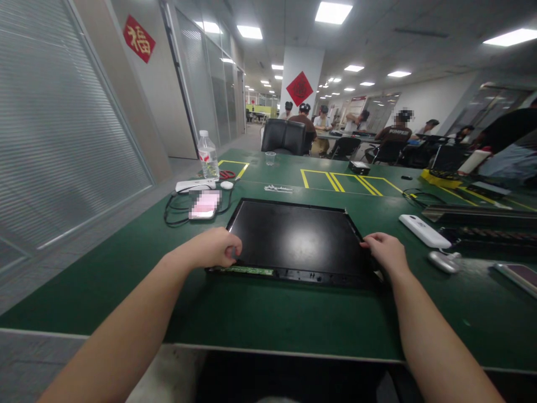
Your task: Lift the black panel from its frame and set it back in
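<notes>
A black LCD screen panel (289, 235) lies flat on the green table in front of me, with light reflecting near its middle. A green circuit board strip (249, 271) shows along the left part of its near edge. At the panel's left edge, close to the near corner, my left hand (213, 247) is closed with its fingers curled on the edge. My right hand (385, 253) pinches the opposite side edge between thumb and fingers. The fingers partly hide both edges, and the panel's underside is out of sight.
On the left are a pink-screened phone (205, 205), a looped black cable (172, 215), a water bottle (208, 157) and red-handled scissors (227, 174). Rightward lie a white power bank (423, 230), a silver mouse-shaped item (444, 261) and long black strips (482, 215). People sit farther back.
</notes>
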The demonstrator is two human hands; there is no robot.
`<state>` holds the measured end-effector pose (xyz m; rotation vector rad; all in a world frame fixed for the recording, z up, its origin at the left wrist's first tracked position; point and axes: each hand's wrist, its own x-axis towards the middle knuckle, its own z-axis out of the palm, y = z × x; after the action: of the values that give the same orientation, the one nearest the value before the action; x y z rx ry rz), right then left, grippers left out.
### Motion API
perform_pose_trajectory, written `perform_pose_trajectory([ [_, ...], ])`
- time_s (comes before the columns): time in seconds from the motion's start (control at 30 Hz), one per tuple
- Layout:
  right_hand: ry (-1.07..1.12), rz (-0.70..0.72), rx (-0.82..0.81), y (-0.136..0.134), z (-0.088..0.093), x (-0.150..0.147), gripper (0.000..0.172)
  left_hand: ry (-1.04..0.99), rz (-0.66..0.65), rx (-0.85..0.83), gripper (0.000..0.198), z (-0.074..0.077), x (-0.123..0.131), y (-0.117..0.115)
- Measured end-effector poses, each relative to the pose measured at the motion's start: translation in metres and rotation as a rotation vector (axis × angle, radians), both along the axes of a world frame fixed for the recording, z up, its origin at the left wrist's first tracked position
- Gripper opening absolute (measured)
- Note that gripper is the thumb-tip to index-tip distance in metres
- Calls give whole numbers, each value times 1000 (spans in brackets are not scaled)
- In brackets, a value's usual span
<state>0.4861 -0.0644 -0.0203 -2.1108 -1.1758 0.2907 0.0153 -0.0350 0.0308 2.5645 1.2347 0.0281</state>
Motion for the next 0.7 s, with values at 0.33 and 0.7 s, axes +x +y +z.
perform_pose_trajectory([
  [0.33,39,4,-7,2,-6,7,34,-238,188,23,30,-8,-5,13],
  [0.7,53,-1,3,2,-5,6,32,-170,631,173,31,-19,-17,26],
])
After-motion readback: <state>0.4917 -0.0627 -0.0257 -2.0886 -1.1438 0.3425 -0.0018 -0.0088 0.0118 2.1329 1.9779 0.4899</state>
